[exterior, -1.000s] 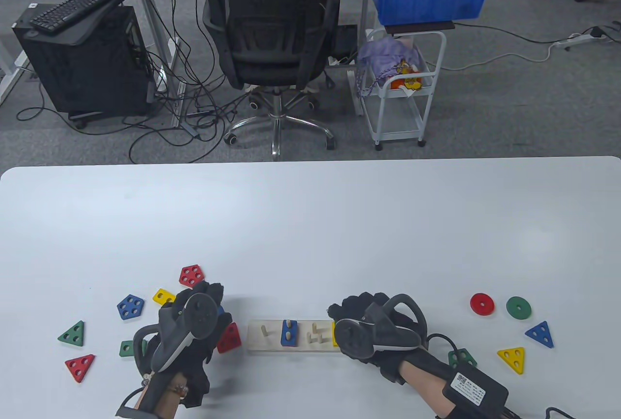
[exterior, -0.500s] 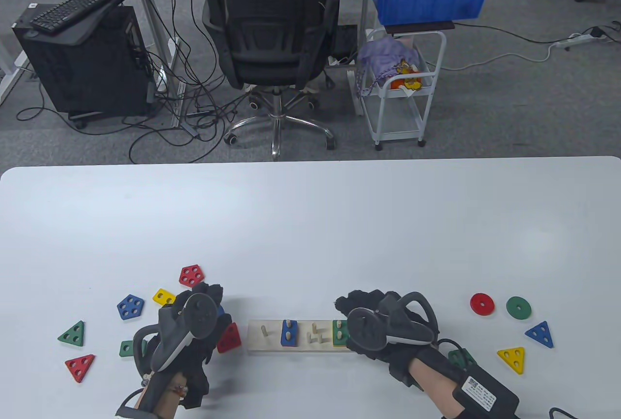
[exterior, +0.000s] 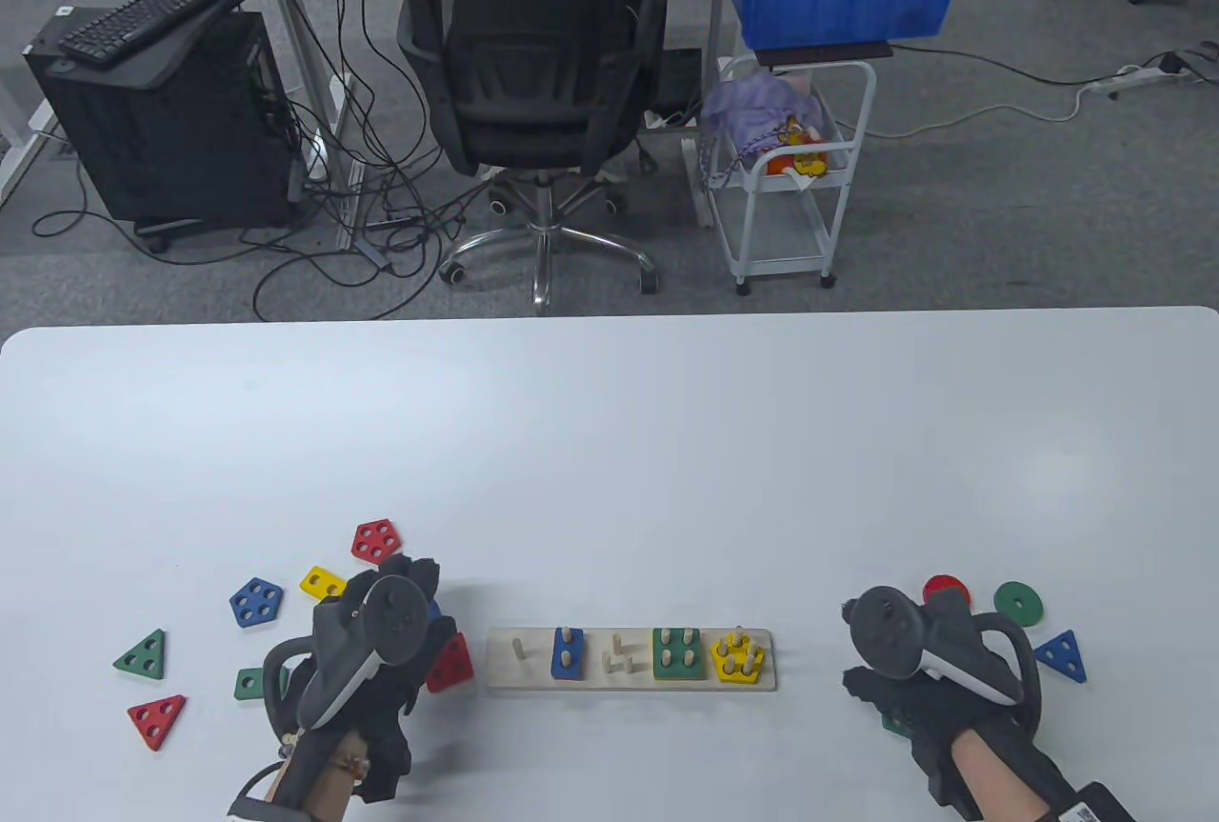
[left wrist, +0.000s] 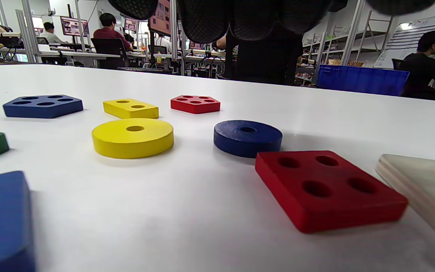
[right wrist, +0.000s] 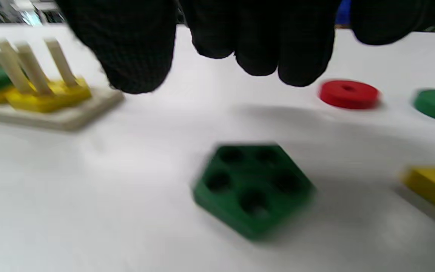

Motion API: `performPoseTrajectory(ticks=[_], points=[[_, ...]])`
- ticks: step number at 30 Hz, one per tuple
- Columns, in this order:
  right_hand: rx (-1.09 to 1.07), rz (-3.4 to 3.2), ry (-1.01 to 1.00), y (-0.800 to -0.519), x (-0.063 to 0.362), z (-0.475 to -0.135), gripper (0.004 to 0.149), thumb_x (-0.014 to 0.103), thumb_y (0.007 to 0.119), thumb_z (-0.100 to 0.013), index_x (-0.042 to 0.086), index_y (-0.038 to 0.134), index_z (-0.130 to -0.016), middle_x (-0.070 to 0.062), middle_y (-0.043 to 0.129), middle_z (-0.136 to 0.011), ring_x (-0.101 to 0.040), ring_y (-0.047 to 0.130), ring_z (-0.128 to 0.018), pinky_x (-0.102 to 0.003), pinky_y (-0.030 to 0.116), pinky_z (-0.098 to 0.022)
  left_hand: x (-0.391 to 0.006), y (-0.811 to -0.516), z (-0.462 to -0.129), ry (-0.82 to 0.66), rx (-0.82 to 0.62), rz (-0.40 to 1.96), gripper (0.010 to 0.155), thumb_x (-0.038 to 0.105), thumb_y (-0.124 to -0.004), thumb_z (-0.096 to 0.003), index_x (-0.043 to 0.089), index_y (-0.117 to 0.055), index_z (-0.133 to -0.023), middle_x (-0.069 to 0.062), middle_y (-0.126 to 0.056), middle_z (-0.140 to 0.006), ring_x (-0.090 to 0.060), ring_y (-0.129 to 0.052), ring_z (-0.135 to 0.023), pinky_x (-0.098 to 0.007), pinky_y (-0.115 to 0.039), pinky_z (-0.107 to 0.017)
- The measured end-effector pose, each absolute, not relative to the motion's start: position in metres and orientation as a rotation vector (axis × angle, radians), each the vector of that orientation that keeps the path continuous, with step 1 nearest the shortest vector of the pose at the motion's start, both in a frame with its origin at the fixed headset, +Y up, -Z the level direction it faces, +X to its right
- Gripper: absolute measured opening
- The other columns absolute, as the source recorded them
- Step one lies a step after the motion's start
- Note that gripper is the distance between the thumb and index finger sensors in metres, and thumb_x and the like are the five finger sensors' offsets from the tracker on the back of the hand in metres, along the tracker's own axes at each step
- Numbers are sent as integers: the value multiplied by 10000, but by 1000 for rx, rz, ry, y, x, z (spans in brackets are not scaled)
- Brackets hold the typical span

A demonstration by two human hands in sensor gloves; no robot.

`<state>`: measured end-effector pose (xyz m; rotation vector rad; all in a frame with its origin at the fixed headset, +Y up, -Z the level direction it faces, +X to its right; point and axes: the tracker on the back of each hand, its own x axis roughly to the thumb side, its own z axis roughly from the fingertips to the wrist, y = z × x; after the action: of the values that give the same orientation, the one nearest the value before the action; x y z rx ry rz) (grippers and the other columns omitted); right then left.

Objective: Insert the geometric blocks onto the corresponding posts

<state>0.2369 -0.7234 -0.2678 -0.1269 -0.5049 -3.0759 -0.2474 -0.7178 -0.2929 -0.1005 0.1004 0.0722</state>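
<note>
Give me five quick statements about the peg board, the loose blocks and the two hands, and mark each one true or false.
1. A yellow five-hole block sits on the pegs at the right end of the peg board. True.
2. The single peg at the board's left end carries a red ring. False: that peg is bare.
3. The right hand is over the board. False: it is off to the board's right, above a loose green five-hole block.
4. The left hand holds the red square block. False: that block lies flat on the table, ungripped.
5. A blue two-hole block is on the board. True.
</note>
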Motion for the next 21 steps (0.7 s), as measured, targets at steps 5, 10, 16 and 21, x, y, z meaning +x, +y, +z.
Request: performPoseTrajectory(ticks=[5,10,16,21], points=[[-94,-3007,-629,-741,242,-259,724,449,878,-422,135,642,-1030,-202,721,-1018,-451,840,-830,-679,659,-591,-247,-718,-293,100,-101,72,672,629,-689,-406,457,-569,-1044,135,-564,-1197,-193,-622,-1131,-549,-516,-814],[-142,-2876,-557,-751,229,-251,723,402,915,-399,148,642,-1017,-203,693,-1020,-415,866,-808,-648,689,-603,-247,-718,-293,100,-101,72,673,628,-690,-406,456,-567,-1045,134,-562,-1197,-196,-621,-1132,-548,-515,-815],[-160,-2914,-445,-751,227,-249,653,363,928,-378,141,717,-954,-197,774,-944,-385,930,-719,-621,743,-572,-247,-718,-293,101,-108,64,673,629,-690,-406,456,-569,-1044,134,-561,-1198,-196,-622,-1131,-549,-515,-815],[-174,-2919,-417,-752,226,-248,655,371,936,-373,128,727,-944,-201,783,-931,-392,936,-707,-630,753,-568,-247,-717,-292,103,-106,66,672,629,-689,-406,456,-569,-1044,134,-561,-1198,-194,-619,-1133,-549,-514,-815]])
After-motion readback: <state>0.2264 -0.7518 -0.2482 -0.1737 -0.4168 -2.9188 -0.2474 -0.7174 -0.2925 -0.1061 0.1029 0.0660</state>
